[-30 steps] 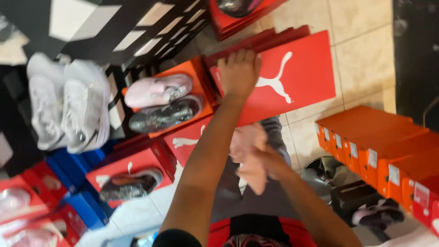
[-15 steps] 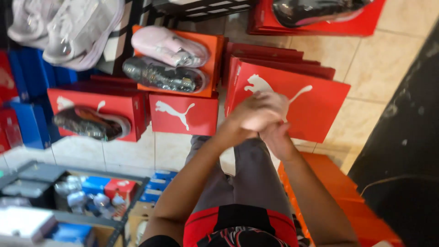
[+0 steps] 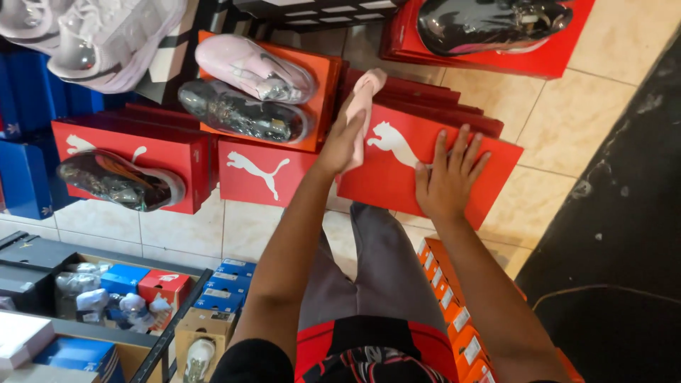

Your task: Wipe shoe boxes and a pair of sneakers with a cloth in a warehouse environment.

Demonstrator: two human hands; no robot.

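While the left hand point(image 3: 342, 142) pressed a pale pink cloth point(image 3: 363, 106) against the upper left part of a large red cardboard shoebox lid with a white leaping-cat emblem point(image 3: 397, 177), its fingers lay nearly straight over the cloth, holding it down rather than gripping it. The cloth trailed upward past the fingertips to the lid's top edge, near the centre of the frame. The right hand point(image 3: 448, 177) rested flat on the same lid just right of the emblem, fingers spread wide and holding nothing. The lid sat at the front of a stack of similar red boxes, tilted toward the person.

Left of the hands, a pale pink sports shoe point(image 3: 255, 69) and a dark glittery shoe point(image 3: 245, 112), both wrapped in clear film, lay on an orange box point(image 3: 323, 85). Farther left, a black wrapped shoe point(image 3: 117, 181) rested against a red box point(image 3: 135, 145). At the upper right, another dark shoe point(image 3: 489, 25) sat on a red box point(image 3: 553, 60). Orange boxes point(image 3: 454, 312) were stacked beside the person's grey trouser leg point(image 3: 372, 276).
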